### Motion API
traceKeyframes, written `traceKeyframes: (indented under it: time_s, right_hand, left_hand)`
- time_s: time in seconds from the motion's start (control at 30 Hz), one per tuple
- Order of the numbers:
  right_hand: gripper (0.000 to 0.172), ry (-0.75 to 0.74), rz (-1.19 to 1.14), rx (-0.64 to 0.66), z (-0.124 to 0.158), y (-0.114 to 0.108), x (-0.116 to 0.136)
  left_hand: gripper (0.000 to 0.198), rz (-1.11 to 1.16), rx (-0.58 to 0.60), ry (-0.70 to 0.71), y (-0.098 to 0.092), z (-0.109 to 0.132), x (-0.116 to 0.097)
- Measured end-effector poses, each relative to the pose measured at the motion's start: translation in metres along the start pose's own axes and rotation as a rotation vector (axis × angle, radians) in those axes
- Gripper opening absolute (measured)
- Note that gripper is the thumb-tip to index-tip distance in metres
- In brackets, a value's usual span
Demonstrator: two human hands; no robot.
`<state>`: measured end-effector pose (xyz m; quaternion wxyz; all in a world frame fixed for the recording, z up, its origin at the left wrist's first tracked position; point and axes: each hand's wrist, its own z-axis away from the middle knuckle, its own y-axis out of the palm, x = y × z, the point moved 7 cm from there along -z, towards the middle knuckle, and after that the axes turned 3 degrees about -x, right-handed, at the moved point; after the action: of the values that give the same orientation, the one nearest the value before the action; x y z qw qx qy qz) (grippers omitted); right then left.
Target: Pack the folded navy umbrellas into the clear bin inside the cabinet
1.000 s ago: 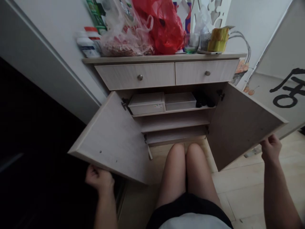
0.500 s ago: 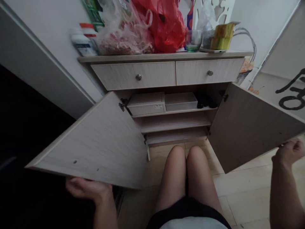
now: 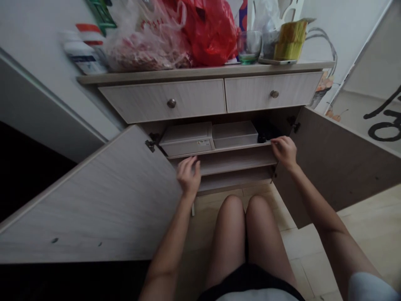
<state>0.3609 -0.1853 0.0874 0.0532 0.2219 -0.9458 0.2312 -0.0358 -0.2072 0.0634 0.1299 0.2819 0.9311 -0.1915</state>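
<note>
Both your hands are off the doors; left door [image 3: 90, 205] and right door [image 3: 338, 163] stand wide, upper shelf [image 3: 232, 148] accessible. Left hand [image 3: 189, 176]: loosely open, seemingly empty, near side of white box [image 3: 186, 140], shelf left. Right hand [image 3: 285, 151]: beside dark items [image 3: 266, 128], shelf right; can't tell if gripping. Half a second ago, each held a door's lower edge.

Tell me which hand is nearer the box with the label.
Left. The left hand is below the labelled box in view; the right hand is farther off, to its right.
</note>
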Motion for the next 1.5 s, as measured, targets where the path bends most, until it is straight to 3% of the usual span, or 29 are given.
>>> traceKeyframes:
  time_s: [0.13, 0.2, 0.27, 0.47, 0.7, 0.87, 1.0, 1.2, 1.37, 1.5]
  right_hand:
    - [0.028, 0.051, 0.17, 0.355, -0.034, 0.085, -0.015]
    - [0.03, 0.045, 0.271, 0.509, -0.042, 0.114, -0.02]
    - [0.032, 0.034, 0.349, 0.63, -0.045, 0.133, -0.024]
    - [0.035, 0.029, 0.447, 0.759, -0.049, 0.158, -0.034]
    - [0.038, -0.023, 0.494, 0.755, -0.05, 0.161, -0.034]
    - [0.036, -0.062, 0.499, 0.722, -0.05, 0.146, -0.032]
    - [0.034, -0.107, 0.476, 0.684, -0.045, 0.12, -0.027]
    - [0.029, -0.179, 0.384, 0.582, -0.014, 0.054, 0.0]
    - [0.024, -0.234, 0.268, 0.518, 0.036, -0.005, 0.035]
    - [0.021, -0.253, 0.237, 0.524, 0.076, -0.035, 0.057]
  left_hand:
    - [0.027, -0.095, 0.416, 0.18, 0.104, -0.041, -0.01]
    - [0.024, -0.195, 0.591, 0.246, 0.14, -0.051, -0.009]
    - [0.023, -0.278, 0.711, 0.299, 0.165, -0.059, -0.006]
    - [0.024, -0.369, 0.849, 0.361, 0.199, -0.07, 0.015]
    - [0.03, -0.325, 0.838, 0.443, 0.207, -0.069, 0.021]
    - [0.028, -0.276, 0.803, 0.484, 0.198, -0.07, 0.017]
    - [0.027, -0.219, 0.727, 0.506, 0.172, -0.064, 0.005]
    - [0.029, -0.175, 0.641, 0.457, 0.098, -0.035, -0.024]
    - [0.027, -0.132, 0.595, 0.432, 0.031, 0.013, -0.042]
    - [0.024, -0.071, 0.603, 0.373, -0.005, 0.054, -0.044]
